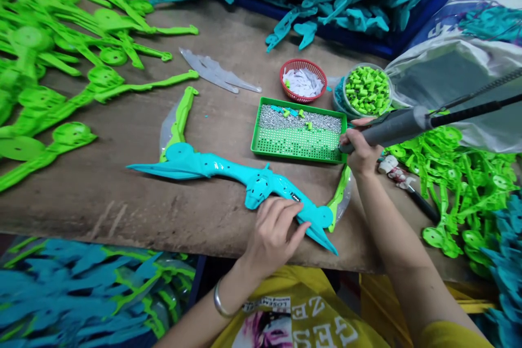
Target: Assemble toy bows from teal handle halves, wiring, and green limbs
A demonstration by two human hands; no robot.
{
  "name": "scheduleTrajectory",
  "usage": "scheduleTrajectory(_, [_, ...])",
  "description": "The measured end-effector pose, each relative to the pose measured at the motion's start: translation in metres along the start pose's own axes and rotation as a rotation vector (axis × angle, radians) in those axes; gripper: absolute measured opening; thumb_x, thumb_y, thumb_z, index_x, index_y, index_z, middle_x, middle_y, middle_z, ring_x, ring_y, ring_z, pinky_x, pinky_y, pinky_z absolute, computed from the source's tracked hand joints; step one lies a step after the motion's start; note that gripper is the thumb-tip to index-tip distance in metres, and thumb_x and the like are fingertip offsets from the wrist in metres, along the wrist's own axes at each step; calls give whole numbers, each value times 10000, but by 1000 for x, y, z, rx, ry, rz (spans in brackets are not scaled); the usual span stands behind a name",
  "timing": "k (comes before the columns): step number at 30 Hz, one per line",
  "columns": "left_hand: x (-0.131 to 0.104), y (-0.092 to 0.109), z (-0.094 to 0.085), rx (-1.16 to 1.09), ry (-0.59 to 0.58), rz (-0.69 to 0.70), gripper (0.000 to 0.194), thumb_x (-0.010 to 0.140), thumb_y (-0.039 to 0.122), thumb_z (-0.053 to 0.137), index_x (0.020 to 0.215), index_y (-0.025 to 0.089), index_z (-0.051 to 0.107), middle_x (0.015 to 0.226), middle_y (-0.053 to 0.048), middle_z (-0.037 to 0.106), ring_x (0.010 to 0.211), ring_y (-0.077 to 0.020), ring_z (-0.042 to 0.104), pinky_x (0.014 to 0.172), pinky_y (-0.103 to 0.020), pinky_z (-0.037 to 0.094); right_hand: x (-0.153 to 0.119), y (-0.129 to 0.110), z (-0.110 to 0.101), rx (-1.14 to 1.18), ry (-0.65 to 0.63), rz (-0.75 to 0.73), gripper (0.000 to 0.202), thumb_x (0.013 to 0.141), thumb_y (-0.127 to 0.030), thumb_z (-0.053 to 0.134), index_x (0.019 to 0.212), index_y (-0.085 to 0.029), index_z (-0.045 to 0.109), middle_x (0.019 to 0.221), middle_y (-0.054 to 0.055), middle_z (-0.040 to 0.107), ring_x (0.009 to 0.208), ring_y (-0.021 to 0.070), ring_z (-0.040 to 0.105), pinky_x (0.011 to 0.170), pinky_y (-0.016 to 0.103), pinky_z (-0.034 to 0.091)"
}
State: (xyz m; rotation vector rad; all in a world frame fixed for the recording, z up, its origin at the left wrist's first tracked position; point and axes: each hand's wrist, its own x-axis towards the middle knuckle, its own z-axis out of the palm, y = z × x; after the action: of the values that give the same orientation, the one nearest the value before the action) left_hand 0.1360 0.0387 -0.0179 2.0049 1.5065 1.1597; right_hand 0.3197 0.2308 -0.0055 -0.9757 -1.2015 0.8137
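Observation:
A blue plastic toy bow (228,168) with green limb ends lies across the table in front of me. My left hand (273,231), with a bangle at the wrist, rests on its right half, fingers curled over the blue shell. My right hand (361,149) is wrapped round a grey electric screwdriver (397,128), which points left over the right end of a green perforated tray (299,144). Small silver screws (322,121) and a few green and blue bits lie in that tray. The tip of the screwdriver is hard to make out.
Green bow parts (53,38) pile up at the left, more (460,174) at the right. Behind stand a red basket (284,79) of white pieces, a tub of green pieces (367,89) and a blue crate (346,46). Clear curved strips (216,70) lie mid-table.

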Motion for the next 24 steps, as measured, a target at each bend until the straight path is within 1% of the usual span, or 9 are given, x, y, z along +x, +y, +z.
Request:
scheduleTrajectory(2, [0, -4, 5, 10, -48, 93, 350, 908, 326, 672, 1227, 184, 648, 1204, -131, 717, 1196, -301, 628, 1040, -478, 480, 1, 0, 0, -30, 2, 13, 230, 710, -323, 738, 864, -250, 583, 506, -103, 522, 421, 126, 517, 498, 289, 454])
scheduleTrajectory(5, [-3, -9, 12, -7, -181, 104, 467, 900, 419, 686, 1308, 202, 619, 1379, -142, 640, 1374, -354, 510, 1163, -567, 356, 1, -1, -1, -52, 2, 13, 255, 706, -359, 740, 878, -250, 586, 503, -98, 524, 423, 133, 512, 502, 303, 459])
scheduleTrajectory(7, [-6, -11, 16, -42, -249, 67, 523, 892, 474, 689, 1329, 199, 610, 1434, -151, 600, 1421, -373, 459, 1198, -602, 284, 1, 0, -2, -49, 3, 14, 263, 705, -365, 742, 883, -252, 585, 501, -97, 524, 422, 135, 511, 500, 305, 461])
scheduleTrajectory(9, [-8, -13, 18, -56, -285, 44, 579, 877, 526, 692, 1345, 197, 602, 1462, -158, 575, 1451, -380, 418, 1217, -612, 233, 1, 1, -1, -39, -7, 19, 250, 705, -356, 743, 866, -254, 581, 498, -98, 522, 418, 135, 511, 493, 303, 458])
scheduleTrajectory(14, [-11, -16, 22, -12, -311, 92, 779, 788, 660, 714, 1397, 199, 561, 1497, -174, 536, 1479, -399, 367, 1233, -622, 157, 5, -8, 3, -13, -28, 17, 211, 712, -310, 731, 863, -257, 594, 484, -95, 524, 409, 135, 496, 489, 303, 445])
scheduleTrajectory(17, [-11, -18, 23, -22, -329, 75, 779, 772, 632, 747, 1405, 219, 558, 1505, -168, 529, 1487, -398, 354, 1235, -619, 137, 0, -28, 3, -12, 0, 2, 206, 732, -317, 732, 877, -268, 594, 492, -97, 504, 415, 136, 496, 500, 311, 462])
scheduleTrajectory(19, [-11, -18, 25, -20, -328, 65, 770, 772, 619, 753, 1404, 223, 562, 1505, -166, 530, 1488, -395, 352, 1237, -613, 132, -12, -48, 0, 23, -13, -13, 185, 741, -294, 730, 876, -269, 606, 502, -91, 498, 414, 134, 488, 501, 318, 466])
scheduleTrajectory(21, [-12, -18, 26, 8, -313, 86, 772, 779, 636, 734, 1404, 217, 562, 1500, -167, 535, 1483, -392, 360, 1237, -606, 132, -32, -69, -5, 79, -74, -6, 171, 750, -271, 724, 890, -268, 627, 507, -84, 498, 407, 133, 474, 486, 321, 457])
scheduleTrajectory(24, [-13, -18, 26, 76, -287, 143, 759, 806, 660, 688, 1405, 212, 558, 1487, -162, 549, 1474, -378, 380, 1234, -593, 157, -69, -93, -13, 122, -216, 67, 177, 783, -280, 716, 945, -276, 645, 520, -80, 514, 409, 135, 485, 471, 316, 451])
